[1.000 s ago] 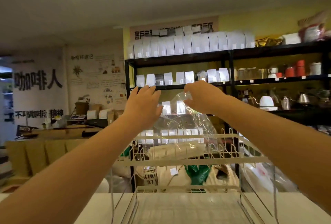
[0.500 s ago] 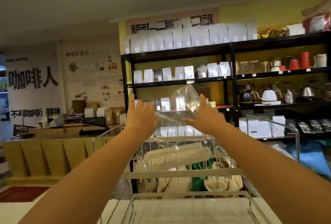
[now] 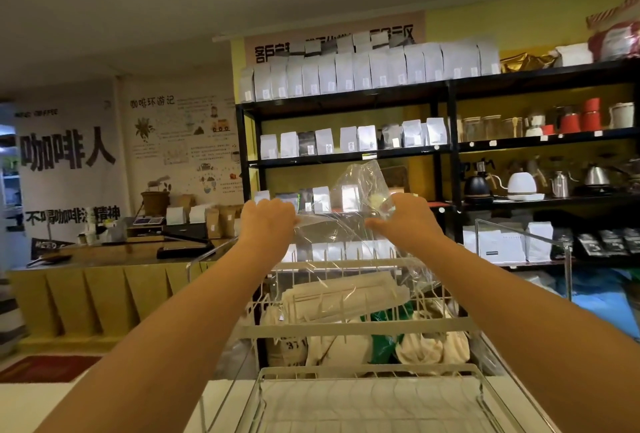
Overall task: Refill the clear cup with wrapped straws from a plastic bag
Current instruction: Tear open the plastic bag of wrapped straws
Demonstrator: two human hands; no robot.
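A clear plastic bag (image 3: 349,235) hangs in front of me above a white wire rack (image 3: 353,328). A bundle of paper-wrapped straws (image 3: 343,295) lies across the bag's bottom. My left hand (image 3: 266,223) grips the bag's top edge on the left. My right hand (image 3: 405,219) grips the top edge on the right, and the two hands hold the mouth apart. The bag's upper flap stands up between them. No clear cup is in view.
The wire rack has an upper rail and a lower basket (image 3: 367,398) on a white counter. Clear acrylic panels (image 3: 519,252) flank it. Behind stand black shelves (image 3: 446,155) with white bags and kettles, sacks on the floor, and a wooden counter (image 3: 86,280) at left.
Both hands dropped lower and spread apart along the bag's top, from open fingers to a grip on its edges. The camera tilted so the rack sits lower in view.
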